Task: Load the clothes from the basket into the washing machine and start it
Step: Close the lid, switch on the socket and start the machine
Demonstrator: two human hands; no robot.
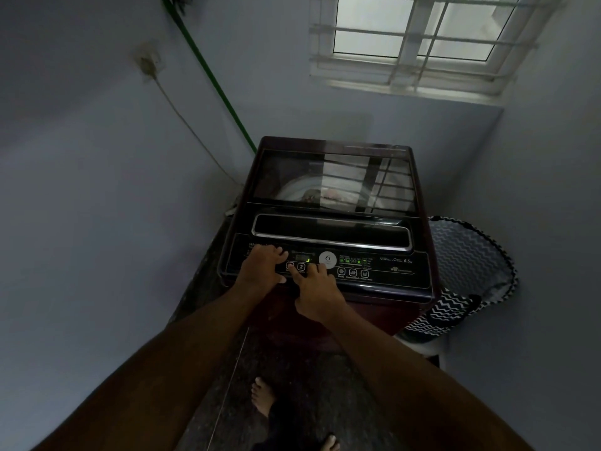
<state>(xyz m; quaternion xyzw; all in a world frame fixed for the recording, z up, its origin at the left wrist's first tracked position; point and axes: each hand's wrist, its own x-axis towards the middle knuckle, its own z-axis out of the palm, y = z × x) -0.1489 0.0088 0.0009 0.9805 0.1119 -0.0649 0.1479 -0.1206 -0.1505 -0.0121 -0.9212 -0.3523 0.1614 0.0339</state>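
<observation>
A dark maroon top-loading washing machine (pixel 328 289) stands in the corner with its glass lid (pixel 331 180) down; pale clothes show dimly through the glass. Its control panel (pixel 383 266) is lit with green lights. My left hand (pixel 261 266) rests flat on the left end of the panel. My right hand (pixel 317 294) reaches over the panel front, index finger stretched onto a button beside the one marked 2, the other fingers loosely curled. A black-and-white zigzag laundry basket (pixel 468 258) stands to the right of the machine; I see nothing inside it.
Blue walls close in on the left and right. A green pole (pixel 211 73) leans in the corner behind the machine, and a cable (pixel 185 122) runs down from a wall socket. A barred window (pixel 419 40) is above. My bare feet (pixel 261 395) stand on dark speckled floor.
</observation>
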